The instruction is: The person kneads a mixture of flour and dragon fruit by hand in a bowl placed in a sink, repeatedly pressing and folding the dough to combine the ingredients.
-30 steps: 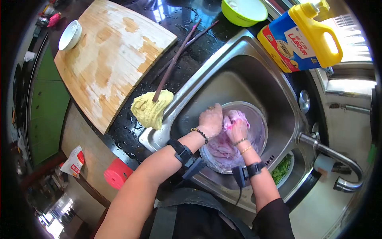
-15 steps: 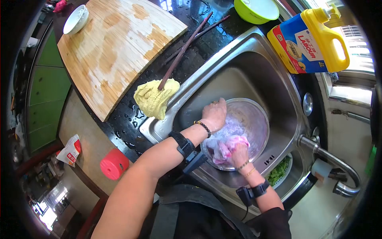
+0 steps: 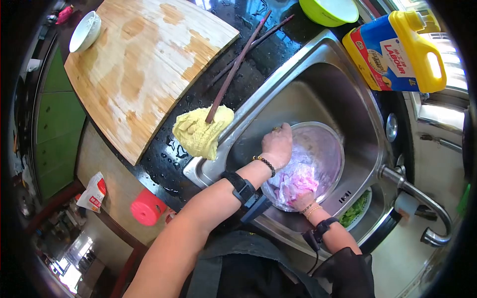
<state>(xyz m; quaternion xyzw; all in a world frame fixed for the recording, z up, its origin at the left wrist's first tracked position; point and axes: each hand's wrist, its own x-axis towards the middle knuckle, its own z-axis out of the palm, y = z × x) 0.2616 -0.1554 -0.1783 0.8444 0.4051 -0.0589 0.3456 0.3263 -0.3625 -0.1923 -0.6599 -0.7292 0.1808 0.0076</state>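
A metal bowl (image 3: 334,141) with cloudy, soapy water sits in the left basin of the steel sink (image 3: 303,82). My left hand (image 3: 278,146) is closed on the bowl's left rim, wearing a beaded bracelet. Inside the bowl lies a wet, crumpled pink and white cloth (image 3: 293,183). My right hand (image 3: 303,199) grips this cloth at the near side of the bowl; its fingertips are partly hidden in the folds and suds.
A yellow cloth (image 3: 201,133) lies by the sink edge under dark chopsticks (image 3: 238,64). Around the sink are a wooden board (image 3: 144,64), white bowl (image 3: 85,32), green bowl (image 3: 330,11), yellow detergent jug (image 3: 397,54) and faucet (image 3: 415,191). Greens (image 3: 355,211) fill a container in the smaller basin.
The pink and white cloth has gone from bunched up in my right hand to lower and more spread in the bowl. My left hand stays at the rim. The view has shifted slightly.
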